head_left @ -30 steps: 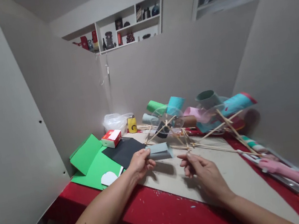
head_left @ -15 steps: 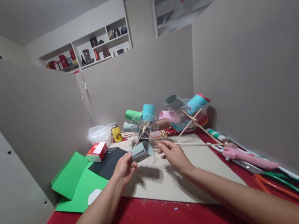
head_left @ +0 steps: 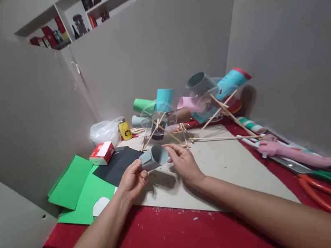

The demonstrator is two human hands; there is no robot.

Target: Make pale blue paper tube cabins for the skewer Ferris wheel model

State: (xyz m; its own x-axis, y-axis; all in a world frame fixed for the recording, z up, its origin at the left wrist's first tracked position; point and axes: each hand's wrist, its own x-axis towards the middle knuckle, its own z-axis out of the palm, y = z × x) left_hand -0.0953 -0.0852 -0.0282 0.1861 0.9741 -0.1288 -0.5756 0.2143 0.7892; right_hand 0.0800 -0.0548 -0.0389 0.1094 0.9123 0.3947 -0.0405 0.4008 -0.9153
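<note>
A grey-blue paper tube (head_left: 150,163) is held above the pale board (head_left: 220,169), its open end turned toward the right. My left hand (head_left: 134,179) pinches its left end between thumb and fingers. At the tube's right rim, my right hand (head_left: 185,164) closes thumb and forefinger on the edge. Behind the hands stands a wheel of clear plastic discs (head_left: 158,119) with coloured paper tubes around it, on a frame of wooden sticks (head_left: 171,130). A second such wheel, bearing a larger grey tube (head_left: 199,84), stands to its right.
At the left lie green sheets (head_left: 70,184), black paper (head_left: 117,166) and a red-white box (head_left: 102,153). A yellow container (head_left: 125,130) and plastic bag (head_left: 105,133) stand behind. A pink glue gun (head_left: 294,154) and orange-handled scissors (head_left: 321,199) lie right. Grey panels (head_left: 153,50) surround the red table.
My right hand has come in to the tube's right rim and now grips it. The tube's open end has turned more toward me. The view has tilted down.
</note>
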